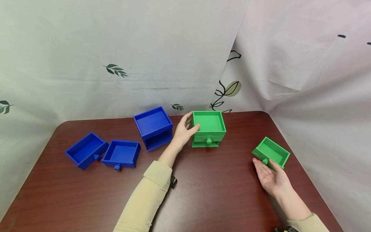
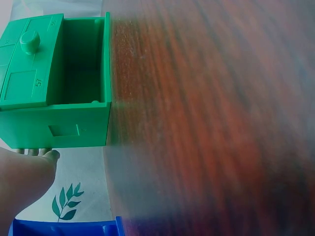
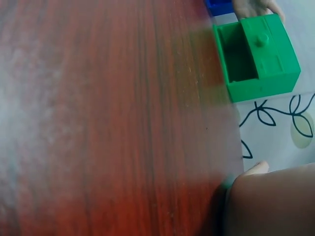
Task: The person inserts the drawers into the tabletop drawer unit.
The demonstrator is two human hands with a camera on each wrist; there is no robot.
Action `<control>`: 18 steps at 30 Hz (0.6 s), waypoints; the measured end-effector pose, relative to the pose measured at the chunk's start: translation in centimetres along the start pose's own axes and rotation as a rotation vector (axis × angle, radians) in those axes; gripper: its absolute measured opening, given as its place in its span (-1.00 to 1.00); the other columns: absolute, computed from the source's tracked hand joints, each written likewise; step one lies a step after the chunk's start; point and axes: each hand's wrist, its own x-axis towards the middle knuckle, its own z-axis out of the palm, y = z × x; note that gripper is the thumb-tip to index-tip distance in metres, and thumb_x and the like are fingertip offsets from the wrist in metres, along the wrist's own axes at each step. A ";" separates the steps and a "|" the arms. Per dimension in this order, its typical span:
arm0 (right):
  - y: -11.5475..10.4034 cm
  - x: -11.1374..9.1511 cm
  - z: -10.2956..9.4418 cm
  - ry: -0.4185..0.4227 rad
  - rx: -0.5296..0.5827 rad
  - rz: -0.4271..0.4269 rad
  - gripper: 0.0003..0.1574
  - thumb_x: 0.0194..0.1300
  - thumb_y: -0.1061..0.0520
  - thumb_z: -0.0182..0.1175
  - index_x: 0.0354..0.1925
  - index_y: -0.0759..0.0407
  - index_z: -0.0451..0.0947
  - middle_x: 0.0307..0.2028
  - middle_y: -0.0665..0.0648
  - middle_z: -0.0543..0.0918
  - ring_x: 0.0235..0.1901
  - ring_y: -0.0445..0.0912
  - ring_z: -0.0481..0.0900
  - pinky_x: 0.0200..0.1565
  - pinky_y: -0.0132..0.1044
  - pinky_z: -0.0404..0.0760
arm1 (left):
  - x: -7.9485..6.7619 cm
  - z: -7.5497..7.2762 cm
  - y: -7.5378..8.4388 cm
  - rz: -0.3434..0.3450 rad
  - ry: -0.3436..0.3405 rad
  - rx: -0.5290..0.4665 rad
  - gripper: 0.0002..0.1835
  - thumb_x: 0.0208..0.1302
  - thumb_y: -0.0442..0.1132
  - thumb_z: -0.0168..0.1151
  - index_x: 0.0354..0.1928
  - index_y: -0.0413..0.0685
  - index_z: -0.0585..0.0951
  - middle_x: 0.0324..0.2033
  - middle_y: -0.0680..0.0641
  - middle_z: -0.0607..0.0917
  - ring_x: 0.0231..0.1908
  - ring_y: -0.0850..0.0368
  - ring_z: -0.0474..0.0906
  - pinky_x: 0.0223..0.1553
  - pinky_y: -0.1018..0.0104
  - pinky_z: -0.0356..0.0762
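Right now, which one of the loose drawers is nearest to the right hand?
The green drawer, beside the right hand in the head view; the other two loose drawers, both blue, lie far to its left.

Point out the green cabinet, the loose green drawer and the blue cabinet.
Green cabinet (image 1: 209, 126), head view: top tray floor.
Loose green drawer (image 1: 271, 151), head view: inside floor.
Blue cabinet (image 1: 153, 124), head view: top tray floor.

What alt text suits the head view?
A person's left hand touches a boxy green plastic cabinet on a brown woodgrain table; the upturned right hand is at a shallow green plastic drawer. At left stand a boxy cabinet and two shallow drawers, all blue plastic.
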 end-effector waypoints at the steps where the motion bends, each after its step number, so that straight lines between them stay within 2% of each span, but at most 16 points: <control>1: -0.1 0.0 0.0 0.015 0.017 -0.001 -0.45 0.69 -0.08 0.02 0.08 0.44 0.56 -0.08 0.43 0.77 0.14 0.09 0.78 0.49 -0.44 0.46 | 0.0 0.0 0.0 0.000 0.001 -0.001 -0.18 0.47 -0.25 0.34 0.66 -0.04 0.21 0.63 -0.16 0.27 0.64 -0.13 0.18 0.71 0.03 0.12; 3: -0.2 0.1 0.1 0.045 0.047 -0.005 -0.48 0.68 -0.08 0.05 0.41 0.11 0.37 -0.09 0.43 0.75 0.16 0.08 0.77 0.49 -0.44 0.46 | 0.0 0.0 0.0 0.001 0.001 -0.004 -0.18 0.46 -0.26 0.34 0.66 -0.04 0.21 0.63 -0.17 0.28 0.64 -0.13 0.18 0.71 0.03 0.12; 4: -0.2 0.2 0.1 0.057 0.060 -0.006 -0.41 0.67 -0.08 0.06 0.53 -0.10 0.21 -0.10 0.44 0.75 0.17 0.07 0.76 0.49 -0.44 0.46 | 0.0 0.0 0.0 0.002 0.002 -0.005 -0.18 0.46 -0.26 0.34 0.66 -0.05 0.21 0.63 -0.17 0.28 0.63 -0.13 0.19 0.71 0.03 0.12; 6: -0.3 0.2 0.2 0.072 0.078 -0.006 -0.20 0.67 -0.06 0.07 0.61 -0.45 -0.10 -0.10 0.44 0.74 0.18 0.06 0.76 0.48 -0.45 0.47 | 0.0 0.0 -0.1 0.004 0.002 -0.006 -0.18 0.46 -0.26 0.34 0.66 -0.06 0.21 0.62 -0.18 0.28 0.63 -0.14 0.19 0.71 0.03 0.12; 7: -0.4 0.2 0.2 0.075 0.083 -0.006 -0.10 0.67 -0.05 0.07 0.63 -0.49 -0.24 -0.11 0.44 0.74 0.17 0.06 0.76 0.48 -0.45 0.48 | 0.0 0.0 -0.1 0.005 0.002 -0.007 -0.18 0.46 -0.26 0.34 0.66 -0.06 0.21 0.62 -0.18 0.28 0.63 -0.14 0.19 0.71 0.03 0.12; 9: -0.5 0.2 0.0 0.071 0.103 -0.006 -0.11 0.67 -0.02 0.07 0.62 -0.53 -0.22 -0.10 0.44 0.73 0.16 0.08 0.77 0.46 -0.44 0.50 | 0.1 0.0 -0.1 0.008 0.001 -0.007 -0.18 0.46 -0.26 0.34 0.65 -0.07 0.21 0.62 -0.19 0.28 0.63 -0.14 0.19 0.71 0.02 0.12; 11: -0.6 0.3 -0.1 0.067 0.120 -0.007 -0.30 0.68 0.02 0.06 0.54 -0.46 0.03 -0.09 0.42 0.72 0.13 0.10 0.78 0.44 -0.43 0.53 | 0.1 0.0 -0.2 0.010 0.003 -0.010 -0.18 0.45 -0.26 0.34 0.65 -0.07 0.22 0.62 -0.19 0.29 0.63 -0.14 0.19 0.71 0.02 0.12; 14: -0.6 0.3 -0.2 0.053 0.127 -0.006 -0.70 0.69 0.07 0.03 0.26 0.06 0.48 -0.11 0.41 0.71 0.07 0.13 0.80 0.41 -0.43 0.58 | 0.1 0.0 -0.3 0.012 0.001 -0.013 -0.18 0.45 -0.26 0.34 0.65 -0.07 0.22 0.62 -0.19 0.29 0.63 -0.14 0.19 0.71 0.02 0.12; 16: -0.5 0.3 -0.1 0.047 0.114 -0.006 -0.64 0.70 0.08 0.01 -0.01 0.37 0.57 -0.12 0.40 0.73 0.04 0.14 0.82 0.39 -0.43 0.59 | 0.1 0.0 -0.3 0.012 -0.001 -0.017 -0.18 0.45 -0.26 0.34 0.65 -0.07 0.21 0.62 -0.19 0.29 0.63 -0.14 0.19 0.71 0.01 0.12; 18: -0.5 0.4 0.0 0.043 0.100 -0.005 -0.51 0.70 0.08 0.00 -0.18 0.48 0.61 -0.14 0.39 0.75 0.01 0.13 0.83 0.38 -0.45 0.59 | 0.0 0.0 -0.2 0.010 -0.002 -0.018 -0.18 0.45 -0.26 0.34 0.66 -0.06 0.21 0.62 -0.19 0.29 0.63 -0.14 0.19 0.71 0.01 0.12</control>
